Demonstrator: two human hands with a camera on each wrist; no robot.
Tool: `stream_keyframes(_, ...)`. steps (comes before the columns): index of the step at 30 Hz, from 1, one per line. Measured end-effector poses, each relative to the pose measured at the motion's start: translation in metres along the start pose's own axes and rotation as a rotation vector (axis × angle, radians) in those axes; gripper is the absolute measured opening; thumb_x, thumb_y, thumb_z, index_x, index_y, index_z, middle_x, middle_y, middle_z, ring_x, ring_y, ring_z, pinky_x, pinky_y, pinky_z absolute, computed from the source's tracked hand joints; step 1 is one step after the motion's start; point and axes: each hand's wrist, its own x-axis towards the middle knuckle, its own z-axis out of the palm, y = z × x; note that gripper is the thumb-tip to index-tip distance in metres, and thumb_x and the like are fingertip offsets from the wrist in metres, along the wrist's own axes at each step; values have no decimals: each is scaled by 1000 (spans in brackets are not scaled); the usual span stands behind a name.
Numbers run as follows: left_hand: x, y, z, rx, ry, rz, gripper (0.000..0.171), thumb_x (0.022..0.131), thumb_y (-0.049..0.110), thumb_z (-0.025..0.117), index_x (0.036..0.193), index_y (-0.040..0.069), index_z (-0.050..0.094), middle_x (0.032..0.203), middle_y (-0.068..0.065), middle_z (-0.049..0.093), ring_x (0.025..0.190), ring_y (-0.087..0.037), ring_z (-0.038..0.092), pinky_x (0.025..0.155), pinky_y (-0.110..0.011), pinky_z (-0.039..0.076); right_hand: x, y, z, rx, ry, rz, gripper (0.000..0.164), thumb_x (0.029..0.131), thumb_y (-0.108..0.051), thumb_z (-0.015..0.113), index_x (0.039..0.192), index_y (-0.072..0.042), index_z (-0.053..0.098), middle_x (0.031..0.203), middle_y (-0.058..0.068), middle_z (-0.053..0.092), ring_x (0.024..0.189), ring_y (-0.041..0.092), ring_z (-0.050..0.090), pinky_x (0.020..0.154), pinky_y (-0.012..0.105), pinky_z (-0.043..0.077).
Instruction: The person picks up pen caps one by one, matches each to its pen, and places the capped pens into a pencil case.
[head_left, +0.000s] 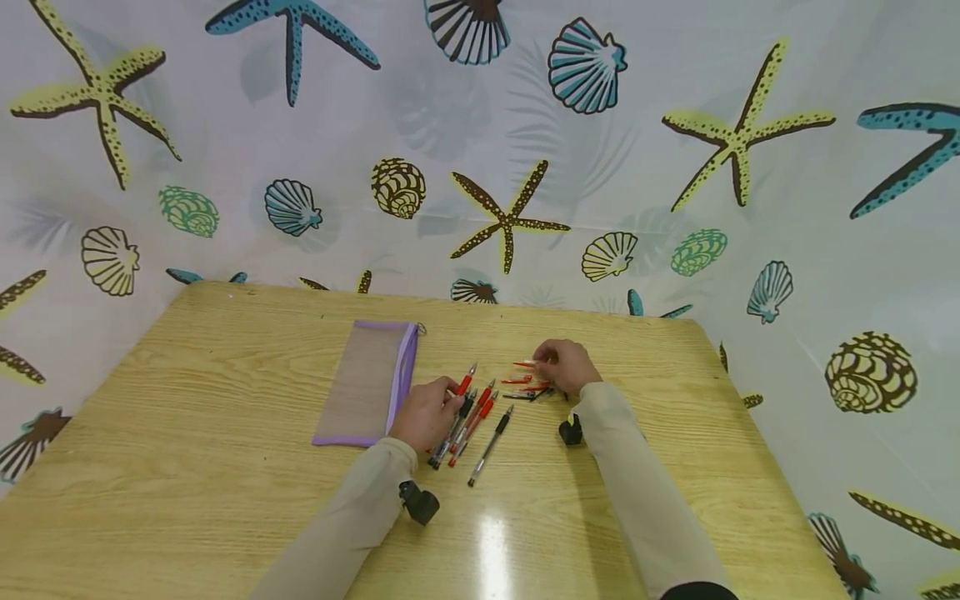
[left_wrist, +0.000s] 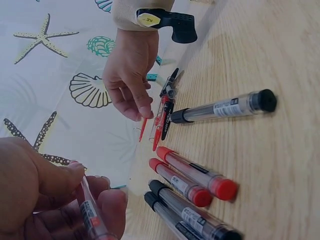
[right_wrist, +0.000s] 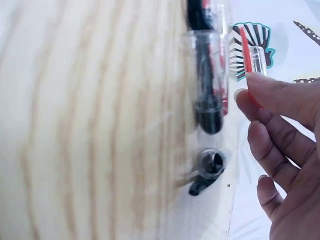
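My left hand (head_left: 426, 414) pinches an uncapped red pen (head_left: 467, 380), whose tip points away from me; its clear barrel (left_wrist: 91, 215) shows in the left wrist view. Between thumb and fingertips, my right hand (head_left: 567, 367) holds a clear pen cap with a red clip (right_wrist: 246, 47). Under and beside the left hand lie red pens (left_wrist: 200, 172) and black pens (left_wrist: 190, 215), all uncapped. A single black pen (head_left: 491, 446) lies apart to their right. Loose red and black caps (left_wrist: 162, 120) are gathered close to the right hand.
A mesh zip pouch with purple edging (head_left: 390, 400) lies flat left of the pens. The wooden table (head_left: 225, 392) meets a curtain printed with shells and starfish (head_left: 450, 108) at its back. Small black cameras (head_left: 418, 502) sit on both wrists.
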Motion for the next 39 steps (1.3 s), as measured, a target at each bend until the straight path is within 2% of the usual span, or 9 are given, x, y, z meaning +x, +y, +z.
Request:
stream_keyframes(9,-2,-2,2,-21,-19,4,25,99,17,55,118,2,61,86,-5,66,56,-12,56,52,-28,47,-10,-11,-1,180,89,-61,22,95,-16,62,110,-1,70,103,11,68,88,24,60,72,38,49)
stream_keyframes(17,-3,-1,4,-17,-10,13,23,99,18,56,117,5,62,83,-5,65,56,-13,54,50,-28,44,-22,-21,2,381,153,-83,26,92,-18,66,110,1,67,99,10,70,81,24,59,68,32,47)
stream_keyframes(21,-3,-2,5,-13,4,24,22,99,18,56,116,6,63,82,-4,65,57,-12,53,51,-29,43,-31,-35,0,564,177,-102,23,91,-10,68,105,7,65,97,19,69,86,37,61,75,48,50)
stream_keyframes(24,-3,-1,6,-9,17,28,21,98,19,57,115,7,64,82,-3,64,58,-12,53,52,-29,44,-37,-45,-1,688,195,-98,24,89,-5,68,105,12,64,97,22,69,93,47,60,82,56,49)
stream_keyframes(25,-3,0,7,-8,20,32,21,98,19,57,114,7,64,82,-3,64,58,-12,53,52,-29,43,-38,-47,1,718,201,-95,25,89,-5,68,105,13,64,97,20,69,94,47,60,85,55,50)
stream_keyframes(28,-3,0,7,-1,28,35,21,98,19,58,114,7,64,82,-3,64,58,-13,53,52,-29,43,-35,-45,7,777,217,-76,25,88,-8,70,106,10,66,95,8,71,94,38,64,88,49,51)
stream_keyframes(33,-5,0,7,-3,31,51,23,98,18,58,116,7,64,85,-5,65,56,-13,51,50,-28,41,-28,-41,20,818,240,-76,28,87,-14,72,105,8,68,94,0,71,85,14,66,88,54,49)
stream_keyframes(36,-5,0,7,0,35,71,23,98,17,57,117,6,64,86,-6,66,54,-12,50,48,-27,40,-28,-44,23,832,246,-89,31,87,-15,73,106,9,67,94,2,71,86,17,67,87,59,47)
stream_keyframes(39,-5,0,8,4,37,75,24,98,17,58,118,6,65,86,-6,66,52,-12,49,47,-26,39,-27,-46,25,851,237,-94,26,87,-15,73,104,5,70,96,3,72,88,22,67,87,61,46)
